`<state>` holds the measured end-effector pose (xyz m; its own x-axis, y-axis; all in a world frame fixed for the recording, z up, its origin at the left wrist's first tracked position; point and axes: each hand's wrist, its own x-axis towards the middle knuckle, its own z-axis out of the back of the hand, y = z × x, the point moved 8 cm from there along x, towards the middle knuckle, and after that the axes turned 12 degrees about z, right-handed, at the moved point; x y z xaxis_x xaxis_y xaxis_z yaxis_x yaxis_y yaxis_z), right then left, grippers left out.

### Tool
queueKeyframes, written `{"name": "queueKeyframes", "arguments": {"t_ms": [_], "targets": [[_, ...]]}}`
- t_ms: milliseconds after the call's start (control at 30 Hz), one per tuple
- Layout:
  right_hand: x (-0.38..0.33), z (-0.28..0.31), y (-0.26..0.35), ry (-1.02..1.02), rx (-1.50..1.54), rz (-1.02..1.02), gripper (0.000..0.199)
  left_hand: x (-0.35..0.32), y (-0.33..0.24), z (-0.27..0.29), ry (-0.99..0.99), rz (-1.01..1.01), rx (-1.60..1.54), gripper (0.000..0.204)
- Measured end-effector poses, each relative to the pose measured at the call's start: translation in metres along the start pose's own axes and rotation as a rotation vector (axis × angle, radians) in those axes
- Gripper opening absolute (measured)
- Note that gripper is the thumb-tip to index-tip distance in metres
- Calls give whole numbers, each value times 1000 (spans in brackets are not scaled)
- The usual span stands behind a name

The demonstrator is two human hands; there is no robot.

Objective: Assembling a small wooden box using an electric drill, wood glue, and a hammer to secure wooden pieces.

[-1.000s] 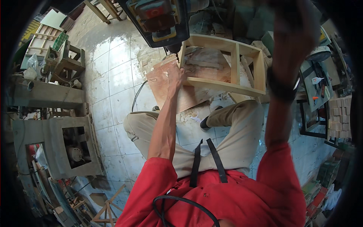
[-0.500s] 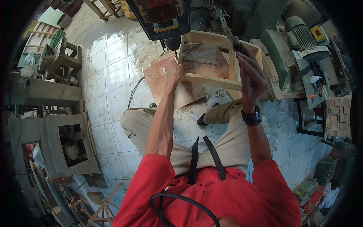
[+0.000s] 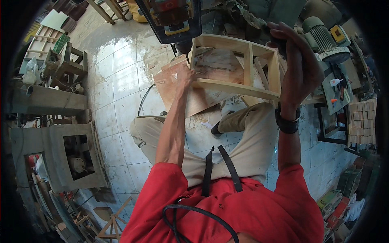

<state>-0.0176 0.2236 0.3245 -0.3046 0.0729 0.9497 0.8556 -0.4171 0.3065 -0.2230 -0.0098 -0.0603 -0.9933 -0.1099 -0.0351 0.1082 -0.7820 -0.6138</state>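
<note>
Left hand point(image 3: 185, 75) has its fingers curled at the near left corner of a pale wooden frame point(image 3: 235, 88), and it seems to grasp the wood there. Right hand point(image 3: 300, 67) is raised beyond the right end of this frame, with bent fingers around a dark handle point(image 3: 278, 43); I cannot tell whether they are closed firmly on it. A dark wristwatch point(image 3: 287, 120) is on the right wrist. The frame, divided by one crosspiece, lies in front of the person, above a reddish board point(image 3: 198, 101). Drill chuck point(image 3: 184, 46) of a dark machine point(image 3: 170, 20) points down just beside the left end of the frame, close to the left fingers. Farther to the right stands a ribbed motor point(image 3: 320, 34).
</note>
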Motion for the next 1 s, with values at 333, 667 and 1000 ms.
{"name": "queueKeyframes", "arguments": {"t_ms": [333,667,1000], "targets": [[-1,4,-5,72,-30,-41,28,-24,-27,20,34,10,-149,27],[10,-3,5,100,-38,-15,29,-12,-10,9,164,79,-132,23],[29,-3,14,21,-292,119,22,-37,-29,48,107,68,-28,26]]}}
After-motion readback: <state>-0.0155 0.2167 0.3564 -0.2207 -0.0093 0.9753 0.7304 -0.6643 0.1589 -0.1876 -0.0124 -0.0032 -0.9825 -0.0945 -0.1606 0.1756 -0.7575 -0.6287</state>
